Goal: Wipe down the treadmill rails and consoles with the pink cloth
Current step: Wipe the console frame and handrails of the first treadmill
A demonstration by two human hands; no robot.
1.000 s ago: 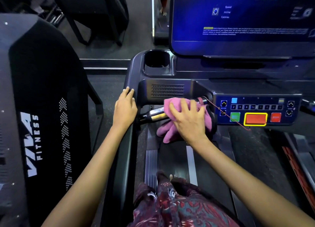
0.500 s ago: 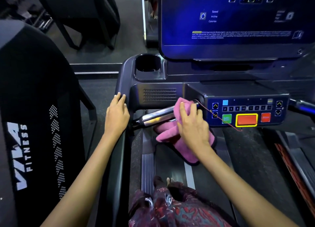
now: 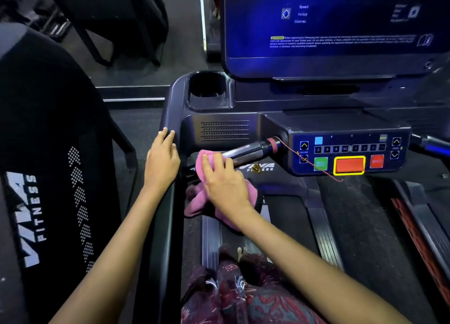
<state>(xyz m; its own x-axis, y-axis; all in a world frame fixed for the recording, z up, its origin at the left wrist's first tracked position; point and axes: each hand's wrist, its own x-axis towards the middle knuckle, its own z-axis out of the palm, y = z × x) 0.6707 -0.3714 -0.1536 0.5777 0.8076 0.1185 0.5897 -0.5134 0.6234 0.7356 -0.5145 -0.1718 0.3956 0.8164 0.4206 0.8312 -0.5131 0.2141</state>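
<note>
Nearby, "VIVA FITNESS" marks the neighbouring treadmill shroud [image 3: 48, 177].

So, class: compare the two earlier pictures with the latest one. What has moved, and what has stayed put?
The right hand has slid the pink cloth leftward along the silver handlebar grip, away from the button panel, baring the grip's red-ringed end. It still presses the cloth over the bar. The left hand stays resting on the left side rail.
</note>
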